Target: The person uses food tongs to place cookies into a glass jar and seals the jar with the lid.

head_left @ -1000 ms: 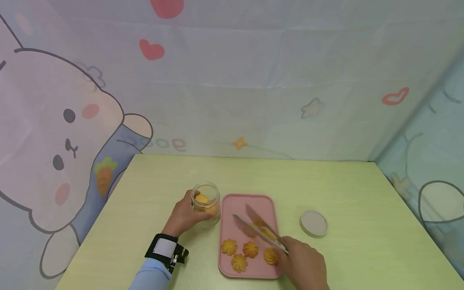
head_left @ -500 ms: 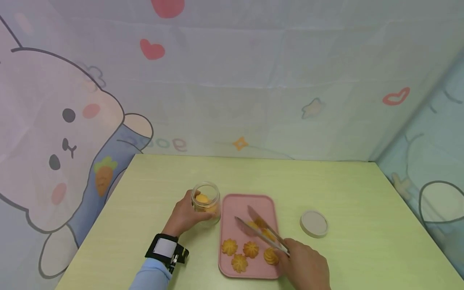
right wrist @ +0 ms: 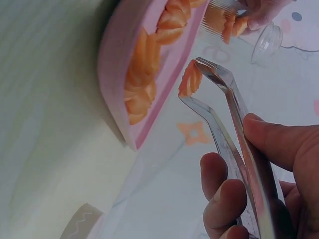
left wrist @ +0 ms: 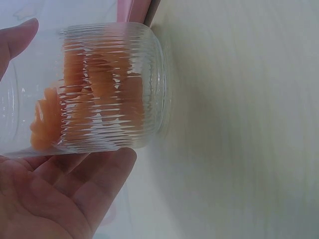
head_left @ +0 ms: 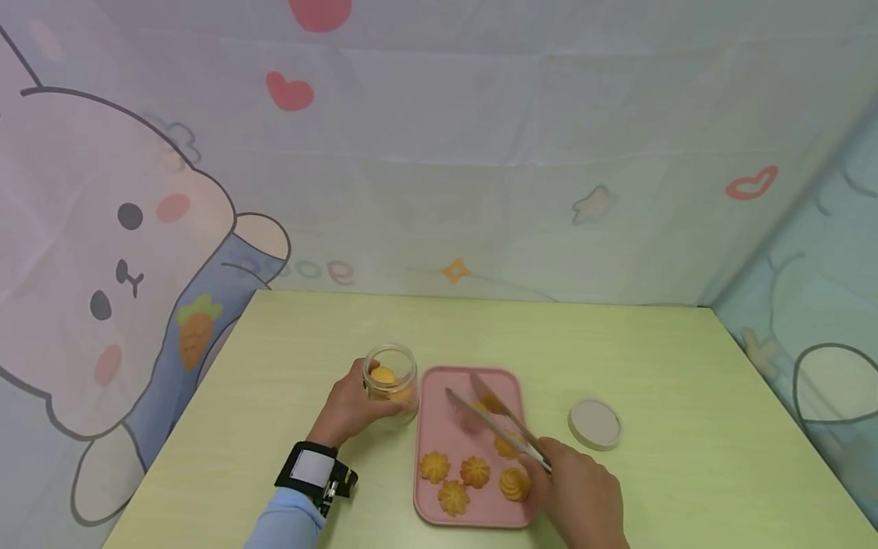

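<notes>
My left hand grips a clear glass jar standing on the table left of the pink tray. Several orange-yellow piped cookies lie inside it, seen through the ribbed wall in the left wrist view. My right hand holds metal tongs over the tray, thumb on one arm and fingers round the other. Between the tong tips is one cookie, raised off the tray in the right wrist view. On the pink tray sit several more cookies, mostly near its front.
A round pale lid lies on the light yellow-green table to the right of the tray. Behind the table hangs a printed cloth with a cartoon rabbit and hearts.
The tongs have risen from the tray with a cookie between their tips, uncovering another cookie below. The right hand has shifted only slightly. The left hand and jar stay in place.
</notes>
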{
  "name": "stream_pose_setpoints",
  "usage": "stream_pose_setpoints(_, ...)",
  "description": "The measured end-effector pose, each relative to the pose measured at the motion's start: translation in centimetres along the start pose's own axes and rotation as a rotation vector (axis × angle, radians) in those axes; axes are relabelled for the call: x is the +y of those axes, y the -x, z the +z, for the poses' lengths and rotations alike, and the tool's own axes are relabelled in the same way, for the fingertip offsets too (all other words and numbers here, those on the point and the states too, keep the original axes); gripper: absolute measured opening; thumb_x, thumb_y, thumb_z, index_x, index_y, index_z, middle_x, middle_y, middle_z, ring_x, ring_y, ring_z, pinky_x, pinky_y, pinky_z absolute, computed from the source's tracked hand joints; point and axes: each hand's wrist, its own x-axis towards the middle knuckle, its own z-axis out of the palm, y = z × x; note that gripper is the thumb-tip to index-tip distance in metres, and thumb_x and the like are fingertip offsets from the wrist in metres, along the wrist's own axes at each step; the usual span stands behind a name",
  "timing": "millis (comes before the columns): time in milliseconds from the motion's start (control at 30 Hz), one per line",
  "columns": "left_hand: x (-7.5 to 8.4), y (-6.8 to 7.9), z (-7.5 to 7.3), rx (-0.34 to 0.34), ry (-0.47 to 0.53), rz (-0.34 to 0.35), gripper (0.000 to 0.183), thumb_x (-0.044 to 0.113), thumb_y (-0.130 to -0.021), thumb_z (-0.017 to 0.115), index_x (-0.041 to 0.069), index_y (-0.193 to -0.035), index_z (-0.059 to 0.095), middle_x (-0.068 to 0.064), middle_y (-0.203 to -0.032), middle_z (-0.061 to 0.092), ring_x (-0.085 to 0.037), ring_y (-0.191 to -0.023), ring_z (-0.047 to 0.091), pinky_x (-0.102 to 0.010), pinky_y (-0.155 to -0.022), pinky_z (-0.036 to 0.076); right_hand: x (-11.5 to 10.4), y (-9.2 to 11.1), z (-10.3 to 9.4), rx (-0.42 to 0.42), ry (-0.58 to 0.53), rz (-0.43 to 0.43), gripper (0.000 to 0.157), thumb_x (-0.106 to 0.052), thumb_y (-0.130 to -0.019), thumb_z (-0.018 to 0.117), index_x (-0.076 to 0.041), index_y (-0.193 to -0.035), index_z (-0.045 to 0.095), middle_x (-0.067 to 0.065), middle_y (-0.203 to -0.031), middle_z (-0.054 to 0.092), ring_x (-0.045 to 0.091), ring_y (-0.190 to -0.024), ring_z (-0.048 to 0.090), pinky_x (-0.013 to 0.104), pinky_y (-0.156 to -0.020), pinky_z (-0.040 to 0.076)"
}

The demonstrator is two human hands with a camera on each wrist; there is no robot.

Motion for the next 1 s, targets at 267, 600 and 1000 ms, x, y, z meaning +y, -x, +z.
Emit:
stream_pose_setpoints(267,0.1,0.0,0.0,-0.003,0.006,0.006,0.094,0.045,-0.064,0.084,0.002,-0.134,0.040,-0.016,-0.125,0.057,-0.026,-0.110,0.053,-0.045,-0.087,0.045,-0.5,-0.5,-0.7,0.062,-0.015,-0.010,0.026,-0.039,-0.083,0.070,-0.018,-0.098,0.070,-0.006,-0.056,0.052,0.013,-0.045,0.040,0.027,-0.039,0.030)
stream_pose_setpoints(600,-0.1,-0.1,0.3,0.013,0.000,0.020,0.095,0.049,-0.061,0.084,0.004,-0.133,0.041,-0.015,-0.123,0.058,-0.025,-0.108,0.054,-0.044,-0.086,0.045,-1.4,-1.2,-1.7,0.088,-0.020,-0.039,0.030,-0.038,-0.084,0.070,-0.014,-0.102,0.071,-0.006,-0.054,0.047,0.012,-0.045,0.038,0.026,-0.039,0.028)
stream_pose_setpoints(1000,0.0,-0.3,0.2,0.010,0.003,0.009,0.096,0.052,-0.060,0.083,0.006,-0.132,0.041,-0.014,-0.123,0.058,-0.025,-0.109,0.054,-0.044,-0.087,0.045,-3.7,-2.6,-3.1,0.213,-0.015,-0.167,0.026,-0.034,-0.081,0.074,-0.010,-0.091,0.068,-0.005,-0.058,0.053,0.010,-0.045,0.040,0.024,-0.038,0.029)
